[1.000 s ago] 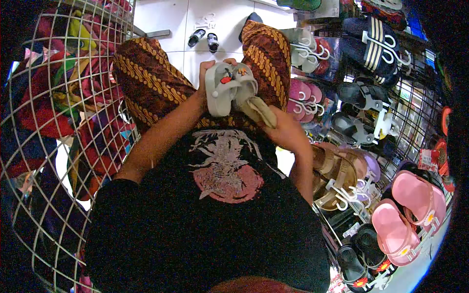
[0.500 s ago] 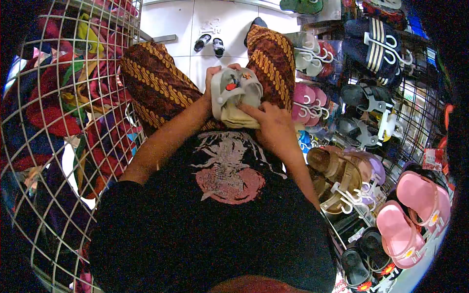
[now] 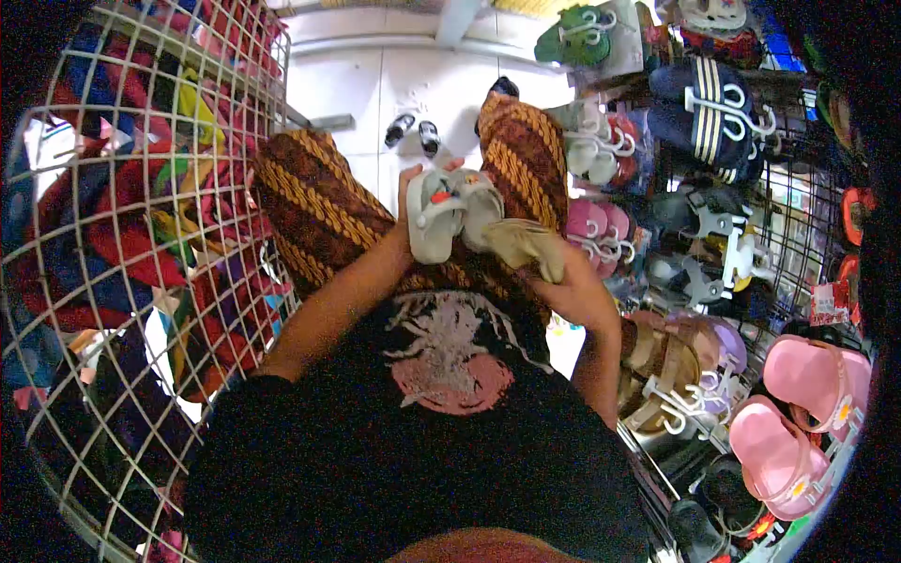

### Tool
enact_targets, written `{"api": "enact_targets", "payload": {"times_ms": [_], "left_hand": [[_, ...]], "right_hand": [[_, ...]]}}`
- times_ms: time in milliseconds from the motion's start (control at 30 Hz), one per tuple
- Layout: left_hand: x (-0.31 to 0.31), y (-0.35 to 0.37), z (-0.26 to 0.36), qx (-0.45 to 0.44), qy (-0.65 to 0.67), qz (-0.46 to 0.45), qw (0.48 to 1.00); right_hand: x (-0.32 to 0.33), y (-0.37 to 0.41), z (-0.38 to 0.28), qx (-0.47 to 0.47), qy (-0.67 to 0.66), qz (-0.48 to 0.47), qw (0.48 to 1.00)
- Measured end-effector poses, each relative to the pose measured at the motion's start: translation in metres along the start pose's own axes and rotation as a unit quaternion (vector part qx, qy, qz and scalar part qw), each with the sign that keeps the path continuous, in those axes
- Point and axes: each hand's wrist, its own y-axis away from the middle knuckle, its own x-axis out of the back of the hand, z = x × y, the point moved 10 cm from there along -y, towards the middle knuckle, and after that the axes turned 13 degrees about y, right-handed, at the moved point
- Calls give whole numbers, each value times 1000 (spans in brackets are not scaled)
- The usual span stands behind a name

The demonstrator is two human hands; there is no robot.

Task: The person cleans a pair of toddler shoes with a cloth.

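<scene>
A pair of light grey clogs (image 3: 434,235) with a small red decoration hangs over my lap, side by side. My left hand (image 3: 410,192) is wrapped round their far end, its fingers partly hidden behind them. To the right, my right hand (image 3: 569,286) grips a crumpled beige cloth (image 3: 521,246), whose left end lies against the right clog. The fingers of that hand are partly covered by the cloth.
A wire mesh (image 3: 141,272) with colourful fabrics stands at the left. Racks of footwear line the right, with pink clogs (image 3: 771,455) and brown sandals (image 3: 671,361). Small black-and-white shoes (image 3: 429,137) lie on the white floor ahead.
The beige cloth has come out of the right clog's opening and moved right with my right hand. The clogs stay in my left hand, and the view has shifted slightly.
</scene>
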Motion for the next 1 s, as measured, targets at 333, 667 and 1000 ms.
{"api": "enact_targets", "payload": {"times_ms": [333, 667, 1000], "left_hand": [[-182, -38, 53, -66, -114, -55, 990], [-182, -112, 265, -188, -248, -120, 943], [-171, -144, 321, -285, -204, -53, 935]], "right_hand": [[31, -126, -11, -18, -532, 145, 834], [56, -398, 14, 78, -421, 91, 899], [-6, -453, 47, -116, -347, 0, 931]]}}
